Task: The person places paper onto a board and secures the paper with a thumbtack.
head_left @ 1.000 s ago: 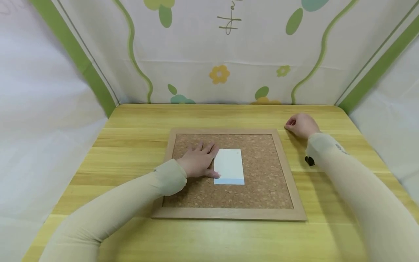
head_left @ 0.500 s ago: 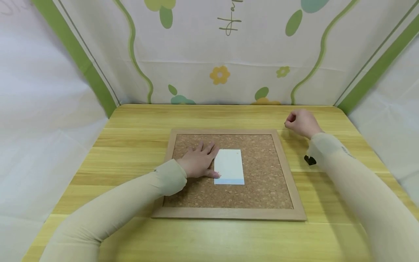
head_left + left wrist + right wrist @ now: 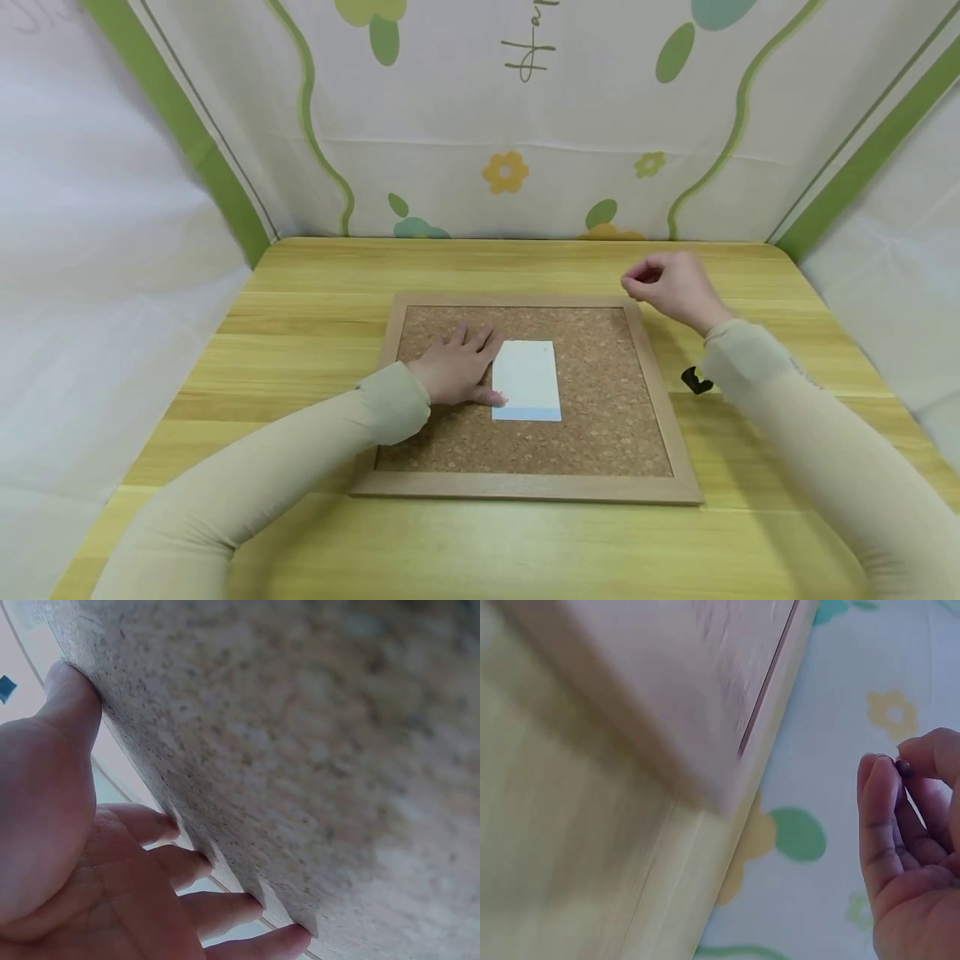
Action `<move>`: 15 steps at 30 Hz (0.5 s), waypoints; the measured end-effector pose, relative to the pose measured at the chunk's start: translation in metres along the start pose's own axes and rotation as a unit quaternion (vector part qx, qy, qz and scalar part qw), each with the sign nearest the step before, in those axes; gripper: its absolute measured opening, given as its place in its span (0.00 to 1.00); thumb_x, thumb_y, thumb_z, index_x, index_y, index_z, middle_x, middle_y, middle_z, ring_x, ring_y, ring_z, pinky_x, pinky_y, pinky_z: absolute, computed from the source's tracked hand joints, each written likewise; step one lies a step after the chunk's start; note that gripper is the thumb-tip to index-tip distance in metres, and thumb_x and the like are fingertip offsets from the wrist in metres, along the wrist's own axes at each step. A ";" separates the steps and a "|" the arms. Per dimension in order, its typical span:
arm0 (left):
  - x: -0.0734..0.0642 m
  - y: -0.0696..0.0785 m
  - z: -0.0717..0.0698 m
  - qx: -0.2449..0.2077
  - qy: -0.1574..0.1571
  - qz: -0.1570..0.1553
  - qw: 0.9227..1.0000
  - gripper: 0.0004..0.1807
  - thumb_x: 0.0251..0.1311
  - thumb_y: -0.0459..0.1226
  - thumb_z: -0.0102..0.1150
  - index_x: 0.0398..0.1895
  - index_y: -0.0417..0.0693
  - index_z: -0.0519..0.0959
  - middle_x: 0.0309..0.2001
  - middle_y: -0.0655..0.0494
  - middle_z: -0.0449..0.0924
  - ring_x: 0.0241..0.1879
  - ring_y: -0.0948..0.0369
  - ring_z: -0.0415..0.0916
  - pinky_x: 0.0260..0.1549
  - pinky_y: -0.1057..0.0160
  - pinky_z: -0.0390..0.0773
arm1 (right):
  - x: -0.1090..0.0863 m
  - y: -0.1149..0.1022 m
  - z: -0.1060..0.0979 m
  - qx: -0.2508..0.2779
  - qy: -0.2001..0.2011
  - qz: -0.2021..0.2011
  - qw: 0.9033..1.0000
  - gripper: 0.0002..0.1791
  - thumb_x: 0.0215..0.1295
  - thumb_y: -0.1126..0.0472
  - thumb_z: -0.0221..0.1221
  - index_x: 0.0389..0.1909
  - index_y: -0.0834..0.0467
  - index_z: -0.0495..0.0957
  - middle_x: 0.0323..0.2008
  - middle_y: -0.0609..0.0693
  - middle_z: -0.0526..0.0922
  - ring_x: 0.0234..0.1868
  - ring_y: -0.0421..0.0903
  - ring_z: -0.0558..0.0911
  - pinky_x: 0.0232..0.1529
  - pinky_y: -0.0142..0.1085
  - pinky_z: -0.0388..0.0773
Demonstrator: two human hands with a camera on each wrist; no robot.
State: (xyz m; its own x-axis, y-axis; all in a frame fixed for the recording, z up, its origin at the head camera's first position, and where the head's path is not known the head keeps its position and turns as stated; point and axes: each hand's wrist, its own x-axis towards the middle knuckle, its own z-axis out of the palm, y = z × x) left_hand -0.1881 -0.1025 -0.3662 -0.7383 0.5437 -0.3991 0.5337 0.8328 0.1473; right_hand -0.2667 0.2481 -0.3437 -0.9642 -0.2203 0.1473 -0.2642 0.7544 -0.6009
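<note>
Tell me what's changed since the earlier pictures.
The right hand has moved left, to the far right corner of the corkboard, pinching a small dark object. The left hand, white card and corkboard stayed put.

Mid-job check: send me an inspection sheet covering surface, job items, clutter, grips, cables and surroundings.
Surface: wood-grain table.
Job items: framed cork board lying on the table; white card with a blue strip on the cork.
Clutter: small black item beside the right sleeve; worn or loose, cannot tell.
Left grip: fingers spread on the cork, thumb over the card's left edge.
Right grip: near the board's far right corner, pinching a tiny dark round object.
Cables: nothing seen.
Surroundings: white fabric walls with flower prints.
</note>
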 end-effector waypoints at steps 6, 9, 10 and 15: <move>0.001 -0.003 0.002 0.001 0.000 0.003 1.000 0.56 0.61 0.68 0.47 0.81 0.51 0.35 0.79 0.47 0.30 0.75 0.38 0.30 0.65 0.33 0.51 | -0.009 -0.024 0.018 0.029 -0.042 -0.043 0.998 0.09 0.67 0.57 0.64 0.40 0.58 0.87 0.33 0.49 0.86 0.33 0.48 0.84 0.33 0.34 0.79; 0.001 -0.003 0.001 0.001 0.001 0.004 1.000 0.56 0.61 0.68 0.47 0.80 0.50 0.35 0.79 0.46 0.30 0.75 0.38 0.31 0.65 0.32 0.52 | -0.014 -0.034 0.028 0.045 -0.073 -0.060 0.995 0.08 0.66 0.57 0.65 0.39 0.58 0.87 0.32 0.48 0.86 0.32 0.48 0.84 0.31 0.34 0.79; 0.000 -0.002 0.000 0.002 0.001 0.004 1.000 0.56 0.61 0.68 0.47 0.81 0.50 0.36 0.79 0.46 0.30 0.75 0.38 0.31 0.65 0.32 0.52 | -0.015 -0.037 0.031 0.047 -0.082 -0.065 0.993 0.08 0.66 0.57 0.66 0.39 0.57 0.87 0.32 0.48 0.86 0.32 0.48 0.84 0.31 0.34 0.79; -0.001 -0.001 -0.002 0.005 0.003 0.008 1.000 0.56 0.62 0.68 0.47 0.81 0.49 0.36 0.79 0.45 0.31 0.75 0.36 0.32 0.64 0.32 0.53 | -0.022 -0.051 0.048 0.043 -0.120 -0.090 0.988 0.04 0.63 0.59 0.68 0.35 0.56 0.88 0.31 0.48 0.87 0.28 0.44 0.81 0.28 0.34 0.77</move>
State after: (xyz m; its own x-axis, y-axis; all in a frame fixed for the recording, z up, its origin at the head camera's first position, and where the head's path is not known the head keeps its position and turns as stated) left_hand -0.1890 -0.1039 -0.3642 -0.7320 0.5583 -0.3905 0.5498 0.8225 0.1454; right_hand -0.2315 0.1849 -0.3541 -0.8667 -0.4934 0.0738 -0.4177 0.6366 -0.6483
